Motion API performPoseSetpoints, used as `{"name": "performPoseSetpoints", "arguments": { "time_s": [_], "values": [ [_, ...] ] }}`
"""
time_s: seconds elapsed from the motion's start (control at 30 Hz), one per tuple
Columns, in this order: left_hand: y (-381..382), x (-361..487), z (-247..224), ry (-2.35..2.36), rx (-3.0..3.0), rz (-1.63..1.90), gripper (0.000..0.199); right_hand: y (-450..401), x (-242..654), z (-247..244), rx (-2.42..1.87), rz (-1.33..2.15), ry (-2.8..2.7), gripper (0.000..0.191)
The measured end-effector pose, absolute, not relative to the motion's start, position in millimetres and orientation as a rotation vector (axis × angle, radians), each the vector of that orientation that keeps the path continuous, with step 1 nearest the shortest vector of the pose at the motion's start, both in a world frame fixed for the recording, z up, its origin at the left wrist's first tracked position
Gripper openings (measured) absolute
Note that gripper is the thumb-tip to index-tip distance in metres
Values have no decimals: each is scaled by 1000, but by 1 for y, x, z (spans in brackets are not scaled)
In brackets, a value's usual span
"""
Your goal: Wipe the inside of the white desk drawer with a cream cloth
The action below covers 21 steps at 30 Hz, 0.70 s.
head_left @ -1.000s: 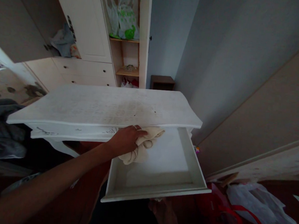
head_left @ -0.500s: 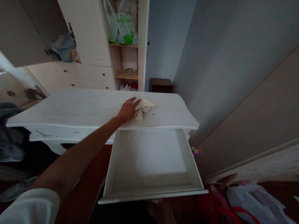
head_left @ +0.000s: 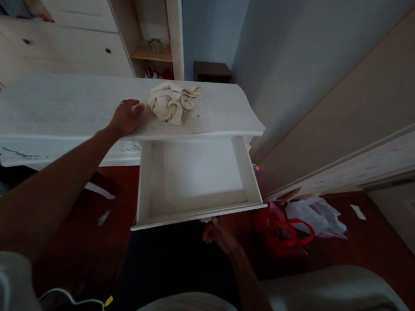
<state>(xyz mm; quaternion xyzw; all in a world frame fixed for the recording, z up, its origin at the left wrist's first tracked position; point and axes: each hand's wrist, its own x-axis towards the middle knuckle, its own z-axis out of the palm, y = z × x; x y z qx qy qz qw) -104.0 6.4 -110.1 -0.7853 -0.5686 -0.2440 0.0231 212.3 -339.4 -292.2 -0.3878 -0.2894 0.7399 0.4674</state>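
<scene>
A crumpled cream cloth lies on the white desk top. Just left of it rests my left hand, a ring on one finger. Its fingers are loosely bent, with the thumb apart and nothing visible in them. Below the desk top, a white drawer is pulled out, its inside bare. My right hand is at the drawer's front edge from below, fingers curled at what looks like its handle. The drawer front partly hides this grip.
A white cabinet with shelves stands behind the desk, beside a small brown stand. On the red floor at the right lie a red bag and a clear plastic bag. A pale padded seat is at lower right.
My left hand has let go of the cloth and moved left of it. My right hand now shows clearly at the drawer front. The view has tilted down and shifted right.
</scene>
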Motion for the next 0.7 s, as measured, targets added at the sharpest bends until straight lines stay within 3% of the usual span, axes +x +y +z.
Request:
{"name": "performPoseSetpoints", "arguments": {
  "time_s": [0.33, 0.7],
  "values": [
    [-10, -96, -110, -1946, -2279, -650, 43, -328, 212, -289, -1083, 1620, -905, 51],
    [-19, -91, -104, -2082, -2300, -697, 39, -323, 180, -276, -1044, 1432, -798, 56]
  ]
}}
